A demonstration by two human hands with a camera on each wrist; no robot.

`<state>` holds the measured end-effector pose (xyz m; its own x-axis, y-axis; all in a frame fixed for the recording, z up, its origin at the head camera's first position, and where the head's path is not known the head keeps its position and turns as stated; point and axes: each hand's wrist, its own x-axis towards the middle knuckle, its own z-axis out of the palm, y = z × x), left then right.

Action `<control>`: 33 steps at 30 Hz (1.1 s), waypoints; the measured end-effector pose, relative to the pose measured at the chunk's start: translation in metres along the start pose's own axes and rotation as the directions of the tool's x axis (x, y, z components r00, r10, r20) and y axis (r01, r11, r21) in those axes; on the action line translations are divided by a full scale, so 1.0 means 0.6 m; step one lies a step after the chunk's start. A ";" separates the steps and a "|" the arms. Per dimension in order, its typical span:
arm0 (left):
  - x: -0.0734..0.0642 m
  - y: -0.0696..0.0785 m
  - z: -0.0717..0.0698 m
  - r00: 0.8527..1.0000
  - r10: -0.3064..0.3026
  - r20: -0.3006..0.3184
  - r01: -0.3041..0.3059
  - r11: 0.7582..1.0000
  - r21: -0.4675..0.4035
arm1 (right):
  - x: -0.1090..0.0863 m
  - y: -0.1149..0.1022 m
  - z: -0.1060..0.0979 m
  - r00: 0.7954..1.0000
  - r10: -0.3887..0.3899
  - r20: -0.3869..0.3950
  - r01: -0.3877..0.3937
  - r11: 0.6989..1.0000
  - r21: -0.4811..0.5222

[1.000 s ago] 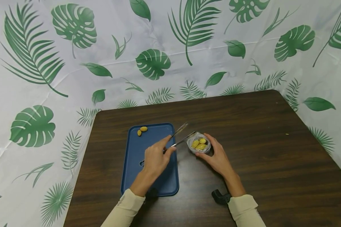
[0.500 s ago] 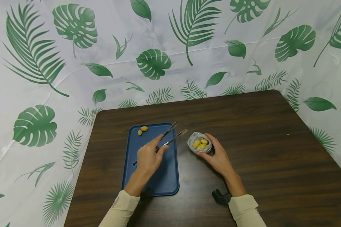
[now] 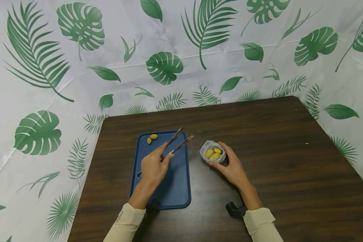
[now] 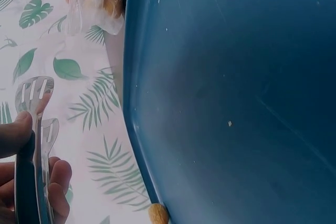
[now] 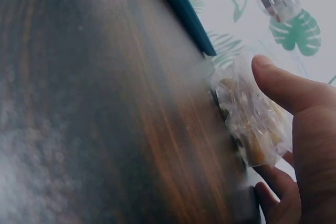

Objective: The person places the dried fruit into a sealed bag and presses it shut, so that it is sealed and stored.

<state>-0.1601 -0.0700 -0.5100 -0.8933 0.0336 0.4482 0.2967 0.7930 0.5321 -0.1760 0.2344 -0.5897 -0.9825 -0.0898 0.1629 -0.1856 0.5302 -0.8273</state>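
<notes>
My left hand [image 3: 152, 168] grips metal tongs [image 3: 182, 144] above the blue tray [image 3: 176, 191]; their slotted ends [image 4: 34, 88] stand apart with nothing between them. Two small yellow-brown oval pieces [image 3: 153, 136] lie in the tray's far left corner. Right of the tray, my right hand [image 3: 234, 169] holds a clear plastic bag [image 3: 203, 150] upright on the table, thumb on one side and fingers on the other. Several similar oval pieces [image 3: 215, 156] sit inside its open mouth. From the right wrist, the crinkled bag [image 5: 247, 103] shows between thumb and fingers.
The dark wooden table [image 3: 278, 134] extends to the right of the bag. Behind it hangs a white leaf-print cloth [image 3: 124, 90]. A tiny yellow bit [image 3: 307, 143] lies far right. A black strap mount [image 3: 236, 210] sits at my right wrist.
My left hand has moved left with the tongs, away from the bag's mouth and over the tray. The right hand and the bag have stayed in place.
</notes>
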 end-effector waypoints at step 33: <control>-0.007 -0.040 -0.030 0.995 -0.096 -0.039 0.097 0.994 0.048 | 0.000 0.005 0.001 1.000 -0.003 0.000 0.003 1.000 -0.014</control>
<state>-0.1575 -0.1002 -0.5117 -0.9039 -0.0659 0.4226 0.1918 0.8206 0.5383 -0.1766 0.2352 -0.5924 -0.9820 -0.0911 0.1654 -0.1882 0.5413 -0.8195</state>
